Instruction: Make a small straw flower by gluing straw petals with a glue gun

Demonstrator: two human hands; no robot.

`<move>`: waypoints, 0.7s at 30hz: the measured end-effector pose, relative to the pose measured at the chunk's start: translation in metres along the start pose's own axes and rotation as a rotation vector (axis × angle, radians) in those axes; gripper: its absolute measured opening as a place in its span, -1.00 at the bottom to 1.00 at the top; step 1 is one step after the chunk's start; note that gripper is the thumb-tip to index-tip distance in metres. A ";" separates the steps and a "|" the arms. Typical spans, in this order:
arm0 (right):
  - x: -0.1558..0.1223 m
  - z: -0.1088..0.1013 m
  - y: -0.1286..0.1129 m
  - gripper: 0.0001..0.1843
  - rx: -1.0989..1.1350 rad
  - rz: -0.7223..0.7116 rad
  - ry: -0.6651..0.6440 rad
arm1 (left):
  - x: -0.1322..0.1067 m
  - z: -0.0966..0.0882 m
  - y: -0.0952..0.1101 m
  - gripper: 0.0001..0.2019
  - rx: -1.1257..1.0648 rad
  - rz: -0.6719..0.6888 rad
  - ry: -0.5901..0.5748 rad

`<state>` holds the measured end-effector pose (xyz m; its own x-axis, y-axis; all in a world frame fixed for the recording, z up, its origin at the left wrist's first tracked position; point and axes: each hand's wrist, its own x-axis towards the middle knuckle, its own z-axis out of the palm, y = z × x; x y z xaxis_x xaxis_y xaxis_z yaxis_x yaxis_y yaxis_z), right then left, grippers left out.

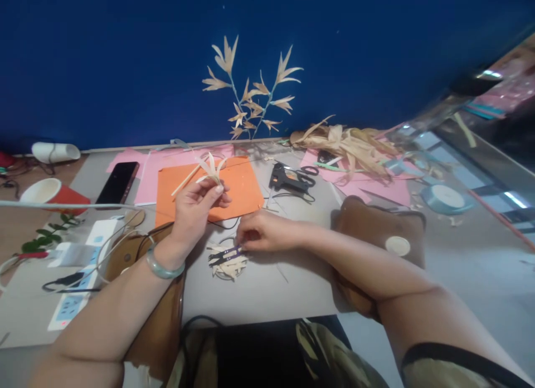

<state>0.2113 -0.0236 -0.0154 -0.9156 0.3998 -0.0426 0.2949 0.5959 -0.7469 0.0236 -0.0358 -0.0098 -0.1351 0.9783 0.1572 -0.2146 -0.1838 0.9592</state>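
Note:
A small pale flower (213, 168) of dried husk strips is pinched between the thumb and fingers of my left hand (203, 201), above an orange sheet (242, 182). The petals point up and spread apart. Lower and to the right, my right hand (263, 232) has its fingers curled down at the edge of a small heap of cut husk pieces (229, 271). A slim black-and-purple tool (225, 256) lies across that heap, its right end at my fingertips. Whether those fingers grip it, I cannot tell. Behind stands a branched stem with several husk flowers (254, 103).
A black glue gun (288, 179) and scissors (309, 173) lie beyond my right hand. Dried husks (346, 145) and a ribbon roll (445, 198) sit at right. A phone (118, 183), paper cup (50, 193) and power strip (79, 287) with loose cables are at left.

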 end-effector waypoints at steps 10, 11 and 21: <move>-0.001 0.014 -0.010 -0.91 -0.238 -0.060 -0.113 | -0.001 0.001 0.001 -0.77 0.006 -0.006 -0.006; 0.000 0.017 -0.010 -0.89 -0.271 -0.057 -0.113 | -0.001 0.001 0.000 -0.77 0.002 -0.005 -0.012; 0.000 0.015 -0.014 -0.84 -0.283 -0.026 -0.118 | 0.000 -0.001 -0.001 -0.77 -0.001 -0.010 -0.015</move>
<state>0.2032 -0.0426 -0.0147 -0.9445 0.3077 -0.1151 0.3199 0.7819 -0.5351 0.0227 -0.0360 -0.0110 -0.1189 0.9813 0.1513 -0.2168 -0.1744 0.9605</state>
